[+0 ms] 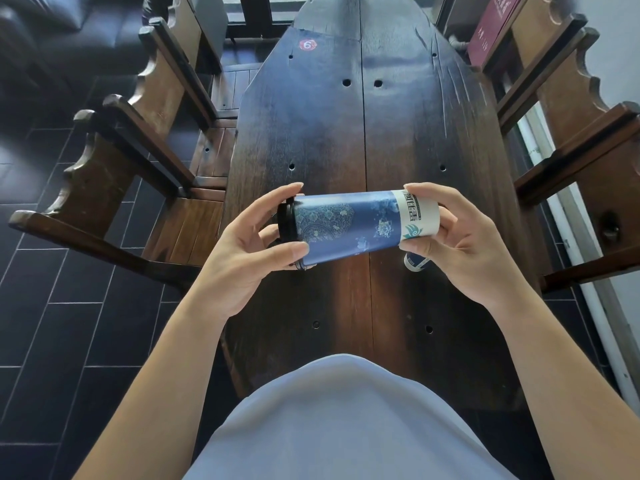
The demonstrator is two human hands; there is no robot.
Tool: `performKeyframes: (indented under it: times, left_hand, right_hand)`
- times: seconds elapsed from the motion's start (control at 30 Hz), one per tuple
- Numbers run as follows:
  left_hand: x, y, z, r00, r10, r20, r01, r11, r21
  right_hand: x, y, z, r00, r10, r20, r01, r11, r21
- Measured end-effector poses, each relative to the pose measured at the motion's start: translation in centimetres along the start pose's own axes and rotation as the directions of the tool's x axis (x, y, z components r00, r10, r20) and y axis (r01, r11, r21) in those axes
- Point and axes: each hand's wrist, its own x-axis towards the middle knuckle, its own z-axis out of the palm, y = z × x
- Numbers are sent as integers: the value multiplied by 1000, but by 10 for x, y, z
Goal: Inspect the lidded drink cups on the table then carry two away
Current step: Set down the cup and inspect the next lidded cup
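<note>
blue cup (pixel 349 226) sideways, black lid (pixel 286 222) on

A long dark wooden worktop (pixel 346 133) with small round holes carries a red sticker (pixel 308 45) (marked 6) near its far end. Carved wooden chairs (pixel 145 140) flank both sides on black floor tiles (pixel 69 323). A maroon sign (pixel 493 27) stands far right.

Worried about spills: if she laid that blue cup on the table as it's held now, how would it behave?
The cup lies sideways and tapers, so it would probably roll in a curve. Its paper wall likely dents under a squeeze. The black lid looks seated, but could leak.
</note>
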Motion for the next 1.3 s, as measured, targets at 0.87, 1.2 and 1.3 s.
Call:
performKeyframes:
  times: [0.87, 1.2, 1.3]
  left_hand:
    - [-1, 3, -2, 997, -53, -57, 54, 998, 17]
    - [-2, 0, 0, 996, -57, -70, 59, 998, 22]
    - [0, 0, 2, 993, -81, -86, 83, 996, 24]
  right_hand:
    - [-4, 3, 1, 998, 66, 24, -67, 997, 46]
    - [-5, 2, 0, 997, 71, 16, -71, 997, 41]
    - [-4, 1, 0, 998, 56, 15, -57, 998, 25]
